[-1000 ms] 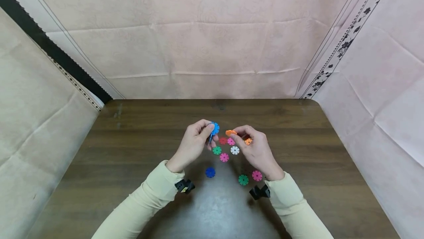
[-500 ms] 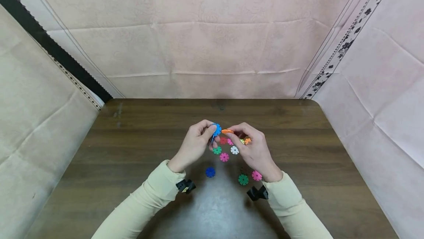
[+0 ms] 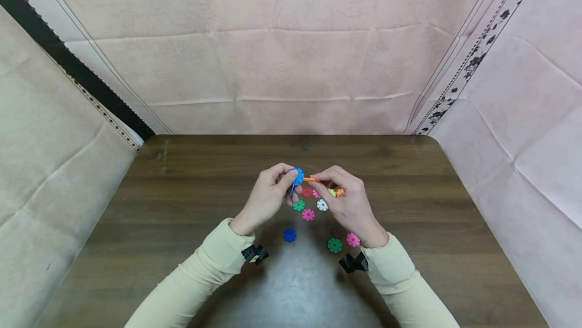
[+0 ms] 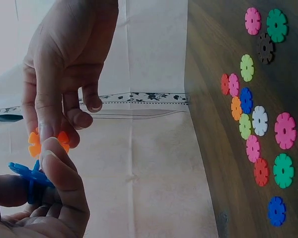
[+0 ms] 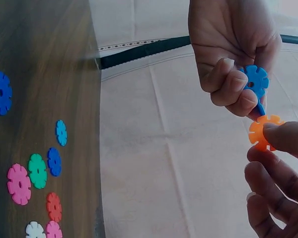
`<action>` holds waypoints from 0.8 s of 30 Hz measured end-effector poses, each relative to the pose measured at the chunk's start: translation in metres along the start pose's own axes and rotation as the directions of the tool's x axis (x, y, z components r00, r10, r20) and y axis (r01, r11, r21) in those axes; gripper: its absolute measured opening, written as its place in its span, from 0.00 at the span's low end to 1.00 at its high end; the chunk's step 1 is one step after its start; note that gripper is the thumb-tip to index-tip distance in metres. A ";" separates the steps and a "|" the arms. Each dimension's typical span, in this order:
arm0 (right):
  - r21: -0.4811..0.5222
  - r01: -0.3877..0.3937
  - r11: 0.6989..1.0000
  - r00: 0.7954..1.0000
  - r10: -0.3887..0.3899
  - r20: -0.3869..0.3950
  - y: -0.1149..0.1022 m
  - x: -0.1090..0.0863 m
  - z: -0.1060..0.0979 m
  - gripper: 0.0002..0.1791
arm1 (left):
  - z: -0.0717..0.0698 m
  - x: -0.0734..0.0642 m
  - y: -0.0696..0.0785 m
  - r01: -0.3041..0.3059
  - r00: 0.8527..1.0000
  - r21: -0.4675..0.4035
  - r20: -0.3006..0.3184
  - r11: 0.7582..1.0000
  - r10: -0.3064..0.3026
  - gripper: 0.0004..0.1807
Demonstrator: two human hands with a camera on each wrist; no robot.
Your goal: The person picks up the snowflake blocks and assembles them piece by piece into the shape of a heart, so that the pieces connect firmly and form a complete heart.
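Observation:
In the head view my left hand (image 3: 265, 197) pinches blue notched plastic discs (image 3: 297, 177) between thumb and fingers. The left wrist view shows two blue discs (image 4: 31, 173) slotted together at an angle. My right hand (image 3: 349, 200) holds an orange notched disc (image 3: 310, 179) by thumb and fingertips, edge-on in the head view. From the right wrist view, the orange disc (image 5: 259, 132) meets the lower edge of the blue discs (image 5: 257, 81); whether their notches are engaged cannot be told. Both hands are raised above the table.
Several loose notched discs lie on the wooden table (image 3: 204, 176), among them a white disc (image 3: 322, 205), a pink disc (image 3: 308, 215), a dark blue disc (image 3: 289, 235) and a green disc (image 3: 334, 245). Pale cloth (image 3: 291, 65) hangs behind and at both sides.
My right hand has moved left, bringing the orange disc up to the blue discs and turning it edge-on. My left hand has shifted slightly right, still holding the blue discs.

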State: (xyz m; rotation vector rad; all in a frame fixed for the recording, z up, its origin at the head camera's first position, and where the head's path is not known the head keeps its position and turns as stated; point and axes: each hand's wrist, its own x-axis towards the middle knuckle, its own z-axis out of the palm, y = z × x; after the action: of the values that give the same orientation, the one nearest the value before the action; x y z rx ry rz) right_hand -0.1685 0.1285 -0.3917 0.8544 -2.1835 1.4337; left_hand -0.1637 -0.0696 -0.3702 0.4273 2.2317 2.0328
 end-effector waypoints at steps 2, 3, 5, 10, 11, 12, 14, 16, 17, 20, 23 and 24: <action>-0.010 0.012 1.000 1.000 -0.012 -0.007 0.000 0.000 0.000 0.11 | 0.000 0.000 0.000 -0.005 1.000 0.004 0.001 1.000 0.005 0.10; -0.016 0.020 1.000 1.000 -0.020 -0.011 0.000 0.000 0.000 0.11 | 0.000 0.000 0.000 -0.007 1.000 0.008 -0.001 1.000 0.007 0.10; -0.025 0.041 0.999 0.999 -0.042 -0.022 -0.001 0.000 0.000 0.11 | 0.000 0.000 0.001 -0.011 1.000 0.011 -0.004 1.000 0.011 0.10; -0.039 0.093 0.995 0.995 -0.095 -0.035 -0.002 0.002 -0.001 0.12 | 0.002 0.001 0.001 -0.020 1.000 0.017 -0.005 1.000 0.020 0.11; -0.040 0.101 0.994 0.994 -0.102 -0.036 -0.002 0.002 -0.001 0.12 | 0.002 0.001 0.001 -0.021 1.000 0.013 -0.004 1.000 0.021 0.11; -0.044 0.107 0.993 0.993 -0.109 -0.037 -0.002 0.002 -0.001 0.12 | 0.003 0.001 0.001 -0.023 1.000 0.009 -0.003 1.000 0.023 0.11; -0.051 0.121 0.991 0.992 -0.123 -0.036 -0.003 0.003 -0.002 0.12 | 0.004 0.002 0.002 -0.028 1.000 -0.004 -0.003 1.000 0.028 0.11; -0.059 0.132 0.989 0.990 -0.135 -0.041 -0.003 0.003 -0.003 0.12 | 0.006 0.002 0.002 -0.034 0.999 -0.021 -0.007 0.999 0.034 0.11; -0.063 0.139 0.988 0.989 -0.142 -0.044 -0.003 0.003 -0.003 0.12 | 0.006 0.002 0.001 -0.036 0.999 -0.030 -0.008 0.999 0.036 0.12; -0.079 0.156 0.985 0.986 -0.161 -0.049 -0.004 0.003 -0.003 0.12 | 0.007 0.002 0.005 -0.036 0.999 -0.055 -0.008 0.998 0.036 0.13; -0.111 0.182 0.977 0.981 -0.189 -0.051 -0.005 0.004 -0.003 0.12 | 0.010 0.001 0.011 -0.025 1.000 -0.063 -0.008 0.998 0.024 0.13; -0.125 0.193 0.973 0.978 -0.201 -0.051 -0.005 0.004 -0.003 0.13 | 0.011 0.001 0.012 -0.020 1.000 -0.068 -0.010 0.998 0.020 0.13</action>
State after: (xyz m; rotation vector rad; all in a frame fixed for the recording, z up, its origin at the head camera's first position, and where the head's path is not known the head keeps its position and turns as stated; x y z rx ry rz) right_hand -0.1682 0.1289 -0.3845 0.9402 -2.0506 1.2058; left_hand -0.1601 -0.0582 -0.3594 0.4368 2.1650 2.1174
